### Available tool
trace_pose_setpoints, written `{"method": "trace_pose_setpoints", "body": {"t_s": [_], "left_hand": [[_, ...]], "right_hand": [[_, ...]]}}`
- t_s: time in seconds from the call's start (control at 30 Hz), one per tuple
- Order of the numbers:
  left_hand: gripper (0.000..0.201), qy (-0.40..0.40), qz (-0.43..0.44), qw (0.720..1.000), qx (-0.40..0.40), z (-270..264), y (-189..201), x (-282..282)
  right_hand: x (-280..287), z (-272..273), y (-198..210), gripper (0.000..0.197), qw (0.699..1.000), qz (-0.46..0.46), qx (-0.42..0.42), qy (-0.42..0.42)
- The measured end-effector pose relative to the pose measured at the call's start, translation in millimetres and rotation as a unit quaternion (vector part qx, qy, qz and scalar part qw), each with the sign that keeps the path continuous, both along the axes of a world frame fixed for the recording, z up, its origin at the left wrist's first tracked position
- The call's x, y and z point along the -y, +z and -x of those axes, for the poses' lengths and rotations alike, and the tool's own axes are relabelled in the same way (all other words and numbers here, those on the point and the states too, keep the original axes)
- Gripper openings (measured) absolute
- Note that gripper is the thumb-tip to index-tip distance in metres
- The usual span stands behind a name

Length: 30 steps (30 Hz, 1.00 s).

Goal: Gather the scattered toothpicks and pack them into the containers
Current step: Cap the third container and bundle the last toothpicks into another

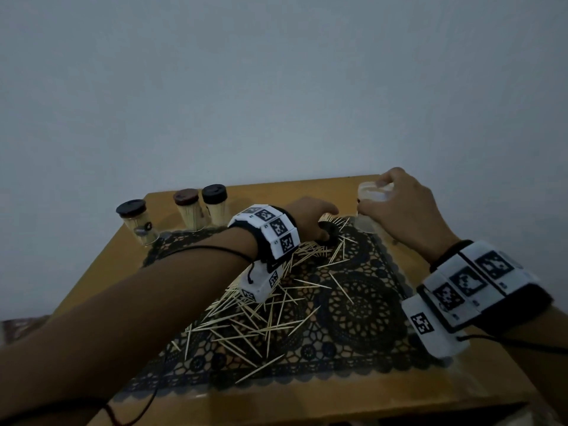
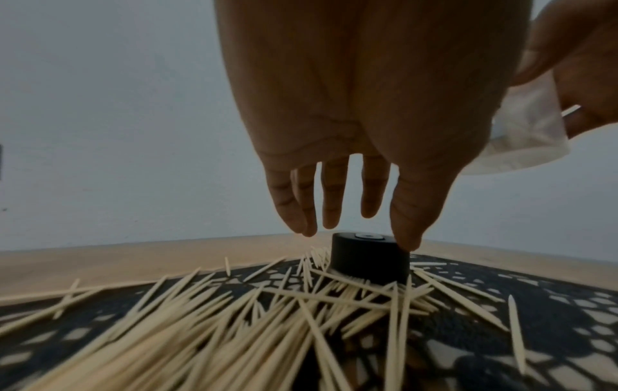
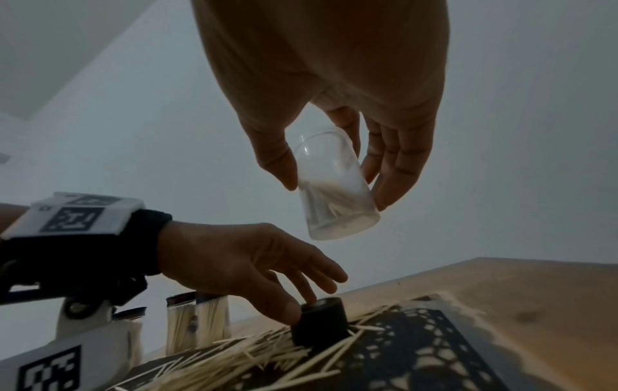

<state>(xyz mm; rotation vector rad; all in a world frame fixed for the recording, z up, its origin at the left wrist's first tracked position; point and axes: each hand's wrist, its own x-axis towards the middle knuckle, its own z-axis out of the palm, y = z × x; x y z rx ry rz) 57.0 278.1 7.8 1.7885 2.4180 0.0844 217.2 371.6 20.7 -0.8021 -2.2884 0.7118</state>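
Clear-plastic container (image 3: pixel 334 185) tilted in right hand (image 1: pixel 396 207) grip | left hand (image 2: pixel 337 148) fingers spread, thumb touching black cap (image 2: pixel 369 258) | risk: remaining toothpicks (image 2: pixel 234 312) spill; cap skids on loose picks.

My right hand (image 3: pixel 334 127) holds a clear container (image 3: pixel 334 190) tilted above the surface (image 3: pixel 518 299). My left hand (image 3: pixel 240 262) reaches down, fingertips (image 3: pixel 287 309) touching a black cap (image 3: pixel 321 322) standing among scattered toothpicks (image 3: pixel 234 354) on the lace mat (image 3: pixel 434 351).
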Motion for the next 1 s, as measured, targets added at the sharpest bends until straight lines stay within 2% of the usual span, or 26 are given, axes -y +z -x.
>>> {"method": "trace_pose_setpoints", "body": {"t_s": [0.1,0.23,0.37,0.43,0.57,0.67,1.0], "left_hand": [[0.059,-0.019,0.023,0.999,-0.019,-1.6,-3.3,-10.7],[0.047,-0.027,-0.011,0.999,-0.021,1.9,-7.5,-13.6],[0.035,0.046,-0.083,0.995,-0.005,21.8,-0.3,-0.6],[0.027,0.090,-0.092,0.991,-0.036,39.4,4.6,10.8],[0.022,0.137,-0.029,0.973,-0.185,74.2,5.5,28.9],[0.026,0.160,0.033,0.956,-0.243,90.3,-0.8,35.4],[0.026,0.181,0.090,0.947,-0.251,93.0,-15.0,40.7]], "right_hand": [[-4.8,-4.1,-4.3,0.047,1.000,0.018,0.005,0.002],[-6.0,-4.8,-7.7,0.047,1.000,0.030,0.003,0.004],[0.9,1.6,-11.1,0.045,0.999,0.032,-0.006,0.009],[7.7,6.8,-10.8,0.045,0.999,0.034,0.000,0.017],[23.9,18.0,-9.3,0.044,0.999,0.023,-0.011,0.044],[32.7,26.5,-9.2,0.043,0.998,0.016,-0.012,0.054],[35.4,25.6,-12.6,0.045,0.998,0.017,-0.003,0.068]]}}
